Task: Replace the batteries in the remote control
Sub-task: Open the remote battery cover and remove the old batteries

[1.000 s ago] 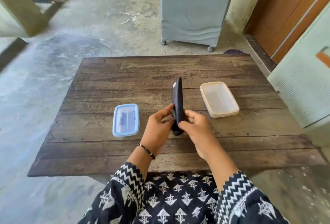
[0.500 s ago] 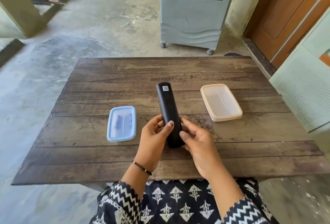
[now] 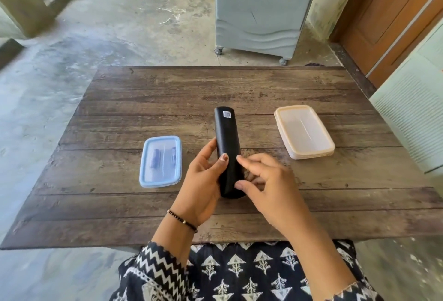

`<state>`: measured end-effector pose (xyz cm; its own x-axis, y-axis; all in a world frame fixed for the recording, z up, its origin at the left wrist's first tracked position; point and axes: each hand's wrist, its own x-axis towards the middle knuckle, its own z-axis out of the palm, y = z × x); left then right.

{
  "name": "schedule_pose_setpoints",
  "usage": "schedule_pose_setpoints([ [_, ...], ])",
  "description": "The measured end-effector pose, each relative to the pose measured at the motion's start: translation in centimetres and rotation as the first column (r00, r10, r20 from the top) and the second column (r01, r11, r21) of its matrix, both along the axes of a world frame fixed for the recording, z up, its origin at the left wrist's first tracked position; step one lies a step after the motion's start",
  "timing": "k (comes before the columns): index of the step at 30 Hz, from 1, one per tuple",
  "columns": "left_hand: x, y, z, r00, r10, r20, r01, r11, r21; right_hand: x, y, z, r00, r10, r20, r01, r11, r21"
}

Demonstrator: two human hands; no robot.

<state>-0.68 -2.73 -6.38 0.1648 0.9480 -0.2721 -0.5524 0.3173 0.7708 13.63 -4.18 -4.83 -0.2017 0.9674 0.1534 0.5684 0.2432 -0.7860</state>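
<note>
A black remote control lies back side up in my hands above the wooden table, a small white sticker at its far end. My left hand wraps its left edge, with the thumb on the back. On the right, my right hand touches the near end with thumb and fingertips, the fingers spread. A closed blue-lidded box to the left holds two batteries. To the right sits a clear box with a cream lid.
A grey air cooler on wheels stands on the concrete floor beyond the table's far edge. A brown wooden door and a pale green ribbed panel are on the right. The table's near edge sits against my patterned lap.
The remote turned from standing on its edge to lying back side up, and it dropped closer to the table. My right fingers have loosened and spread at its near end.
</note>
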Motion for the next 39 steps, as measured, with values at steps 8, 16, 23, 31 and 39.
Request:
schedule_pose_setpoints([
  [8, -0.5, -0.4, -0.3, 0.999, -0.03, 0.015, 0.03, 0.999, 0.033, -0.1, -0.9, 0.7, 0.873, 0.069, 0.483, -0.222, 0.938, 0.267],
  [16, 0.1, -1.2, -0.2, 0.999, 0.009, -0.042, -0.009, 1.0, 0.006, 0.2, -1.4, -0.1, 0.734, 0.085, 0.674, -0.369, 0.883, 0.291],
  [23, 0.2, -1.3, 1.3, 0.998, 0.036, -0.061, -0.033, 0.998, 0.049, -0.3, -1.8, 0.9, 0.737, 0.036, 0.675, -0.366, 0.861, 0.354],
  [31, -0.3, -1.6, 2.0, 0.995, 0.05, -0.087, -0.046, 0.998, 0.047, -0.4, -1.9, 2.1, 0.852, 0.143, 0.503, -0.303, 0.919, 0.252],
  [39, -0.1, -2.4, 1.6, 0.997, 0.008, -0.073, -0.006, 0.999, 0.032, 0.2, -0.8, 3.7, 0.918, 0.228, 0.326, -0.259, 0.964, 0.054],
])
